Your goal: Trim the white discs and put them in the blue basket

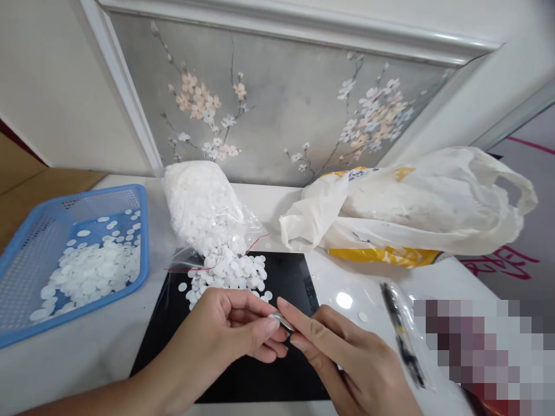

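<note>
Over the black mat [255, 381], both my hands meet with fingertips close together. My left hand [236, 326] is closed in a pinch on a small white disc [273, 316], mostly covered by the thumb and fingers. My right hand [347, 349] is closed around a small shiny metal tool [285, 323], whose silver end touches or nearly touches the disc; its exact kind is hidden by the fingers. Just beyond my left hand lies a loose pile of white discs [234, 271], spilling from the mouth of a clear plastic bag [199, 202] full of them.
A blue plastic basket [145, 242] with many white discs stands at the left. Back right lies a white and yellow carrier bag [390, 214]. A dark pen-like item [401, 335] in clear wrapping and a stray disc [363, 316] lie at the right. Behind rises a flowered panel [277, 104].
</note>
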The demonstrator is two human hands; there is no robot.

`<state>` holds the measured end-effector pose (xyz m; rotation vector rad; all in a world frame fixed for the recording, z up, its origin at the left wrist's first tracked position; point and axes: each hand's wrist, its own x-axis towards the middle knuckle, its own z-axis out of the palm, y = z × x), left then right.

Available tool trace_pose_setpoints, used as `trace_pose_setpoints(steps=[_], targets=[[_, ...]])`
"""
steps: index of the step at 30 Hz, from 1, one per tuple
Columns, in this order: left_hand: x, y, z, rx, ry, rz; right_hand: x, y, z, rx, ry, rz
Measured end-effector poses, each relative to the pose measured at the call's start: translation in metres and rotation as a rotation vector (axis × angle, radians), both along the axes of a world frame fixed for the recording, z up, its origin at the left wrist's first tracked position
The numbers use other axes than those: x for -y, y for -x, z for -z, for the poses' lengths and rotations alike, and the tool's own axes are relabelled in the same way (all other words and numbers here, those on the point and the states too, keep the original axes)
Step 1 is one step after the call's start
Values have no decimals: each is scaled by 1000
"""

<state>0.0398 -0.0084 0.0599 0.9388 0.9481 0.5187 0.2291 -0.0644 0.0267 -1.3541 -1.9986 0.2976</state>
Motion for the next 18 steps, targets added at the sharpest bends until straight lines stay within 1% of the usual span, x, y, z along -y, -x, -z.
trace_pose_setpoints(steps=[3, 8, 13, 15, 18], targets=[[-1, 1, 0, -12, 2, 17, 0, -2, -1, 26, -2, -7], [-4, 1, 1, -39, 30, -39, -2, -7, -8, 21, 45, 34], [-3, 2, 1, -50, 36, -40, -3, -7, -15, -9, 82, 26], [-3, 2, 0, -54, 31, -36, -6, -16, -16, 68, 75, 68], [-5, 2, 0, -59, 16, -13, -12, -41, -16, 299, 40, 225]])
